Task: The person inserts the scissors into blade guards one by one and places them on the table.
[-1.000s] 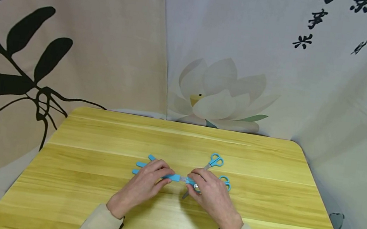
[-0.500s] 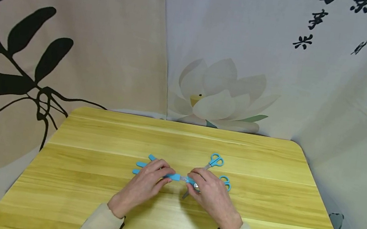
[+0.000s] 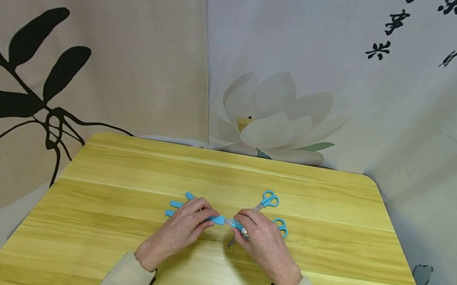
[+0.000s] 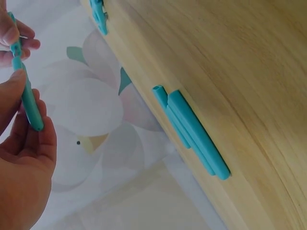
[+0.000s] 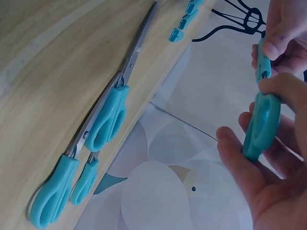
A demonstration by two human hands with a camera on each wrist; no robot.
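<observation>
My left hand (image 3: 182, 226) pinches a blue blade cover (image 3: 216, 219) between thumb and fingers. Facing it, my right hand (image 3: 264, 242) grips a pair of scissors (image 5: 268, 117) by the blue handle. A short stretch of blade shows between cover and handle, the rest sitting inside the cover. Beyond my left hand lie three more blue covers (image 4: 199, 136), side by side on the wooden table. Three other scissors (image 5: 108, 120) with bare metal blades lie around and beyond my right hand, which partly hides them in the head view.
The wooden table (image 3: 209, 281) has rounded far corners. Behind it hangs a pale cloth backdrop (image 3: 153, 54) printed with dark leaves, a lotus and black characters.
</observation>
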